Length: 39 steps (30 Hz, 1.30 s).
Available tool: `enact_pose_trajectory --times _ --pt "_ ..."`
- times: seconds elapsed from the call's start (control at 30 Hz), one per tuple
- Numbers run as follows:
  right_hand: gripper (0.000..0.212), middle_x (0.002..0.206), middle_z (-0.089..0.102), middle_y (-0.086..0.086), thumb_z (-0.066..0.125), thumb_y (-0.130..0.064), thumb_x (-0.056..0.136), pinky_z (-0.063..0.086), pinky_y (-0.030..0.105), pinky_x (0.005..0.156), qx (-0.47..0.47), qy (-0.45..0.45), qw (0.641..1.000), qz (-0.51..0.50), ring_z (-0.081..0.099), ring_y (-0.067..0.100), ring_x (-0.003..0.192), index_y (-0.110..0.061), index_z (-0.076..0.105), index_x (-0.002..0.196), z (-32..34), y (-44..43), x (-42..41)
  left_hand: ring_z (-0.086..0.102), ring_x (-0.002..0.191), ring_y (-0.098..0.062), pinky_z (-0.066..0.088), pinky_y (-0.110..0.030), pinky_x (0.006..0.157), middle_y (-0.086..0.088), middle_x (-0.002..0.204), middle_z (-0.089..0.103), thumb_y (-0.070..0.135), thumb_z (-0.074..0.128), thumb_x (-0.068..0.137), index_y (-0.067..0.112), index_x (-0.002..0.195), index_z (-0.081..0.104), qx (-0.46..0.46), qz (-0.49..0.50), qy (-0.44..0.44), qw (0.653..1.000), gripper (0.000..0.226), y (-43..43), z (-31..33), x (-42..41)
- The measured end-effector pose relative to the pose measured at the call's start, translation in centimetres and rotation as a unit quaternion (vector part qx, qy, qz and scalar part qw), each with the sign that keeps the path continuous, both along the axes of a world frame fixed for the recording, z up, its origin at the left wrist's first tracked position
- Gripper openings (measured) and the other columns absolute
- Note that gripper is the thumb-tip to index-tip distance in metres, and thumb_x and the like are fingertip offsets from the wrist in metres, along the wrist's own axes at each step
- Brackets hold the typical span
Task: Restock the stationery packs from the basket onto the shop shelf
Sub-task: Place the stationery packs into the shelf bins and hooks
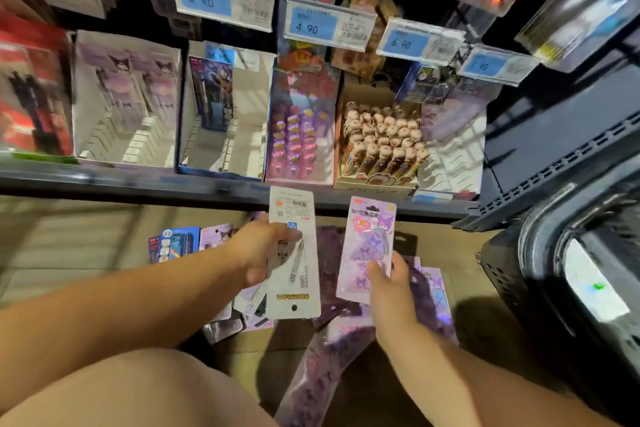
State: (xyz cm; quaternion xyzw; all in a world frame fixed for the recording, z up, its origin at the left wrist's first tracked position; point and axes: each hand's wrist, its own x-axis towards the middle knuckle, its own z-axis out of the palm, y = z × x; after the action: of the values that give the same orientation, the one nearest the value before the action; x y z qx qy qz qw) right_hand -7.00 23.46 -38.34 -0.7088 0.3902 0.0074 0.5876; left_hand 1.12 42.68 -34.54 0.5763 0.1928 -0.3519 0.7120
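Note:
My left hand grips a white pen pack with its barcode side toward me, held upright just below the shelf edge. A pink and purple clip pack stands next to it, pinched at its lower part by my right hand. Beneath both hands lies a loose pile of purple stationery packs on the floor. The black basket stands at the right.
On the shelf stand open display boxes: a purple-print one, a nearly bare one with one blue pack, a pink pen box and a box of plush-top pens. Blue price tags hang above. More packs lie at the left on the floor.

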Motion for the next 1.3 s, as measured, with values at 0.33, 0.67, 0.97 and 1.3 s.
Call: enact_pose_trajectory --times 0.33,0.67,0.97,1.3 --pt "0.041 0.126 0.060 0.012 0.046 -0.008 0.097 0.050 0.044 0.092 -0.085 0.125 0.985 0.078 0.060 0.029 0.103 -0.018 0.045 0.136 -2.1 -4.9 -0.4 0.065 0.064 -0.023 0.050 -0.035 0.065 -0.009 0.075 0.072 0.007 0.042 0.100 0.013 0.097 0.062 -0.060 0.001 0.032 0.998 0.020 -0.3 -0.1 -1.0" --pt "0.029 0.068 0.060 0.000 0.043 -0.034 0.100 0.041 0.027 0.060 -0.064 0.074 0.982 0.162 0.054 0.014 0.064 -0.017 0.066 0.101 4.0 1.0 2.5 0.069 0.082 -0.021 0.053 -0.042 0.081 -0.004 0.093 0.075 0.006 0.047 0.099 0.020 0.106 0.063 -0.056 0.020 -0.054 0.997 0.023 -0.4 0.0 -0.6" --pt "0.018 0.052 0.062 0.001 0.050 -0.033 0.098 0.034 0.019 0.041 0.107 0.071 0.973 0.193 0.058 0.011 0.046 -0.018 0.059 0.105 7.5 5.8 4.2 0.069 0.084 -0.018 0.053 -0.032 0.072 -0.005 0.097 0.074 0.028 0.038 0.103 0.015 0.111 0.063 -0.062 0.037 -0.073 0.995 0.029 0.1 1.2 -0.4" --pt "0.024 0.079 0.071 0.005 0.047 -0.040 0.098 0.044 0.020 0.053 0.120 -0.004 0.984 0.130 0.069 0.010 0.064 -0.019 0.057 0.090 9.9 5.4 6.7 0.051 0.073 -0.010 0.034 -0.024 0.065 -0.006 0.100 0.070 0.061 0.035 0.095 0.021 0.110 0.070 0.018 0.015 -0.087 0.996 0.055 1.0 2.6 1.6"
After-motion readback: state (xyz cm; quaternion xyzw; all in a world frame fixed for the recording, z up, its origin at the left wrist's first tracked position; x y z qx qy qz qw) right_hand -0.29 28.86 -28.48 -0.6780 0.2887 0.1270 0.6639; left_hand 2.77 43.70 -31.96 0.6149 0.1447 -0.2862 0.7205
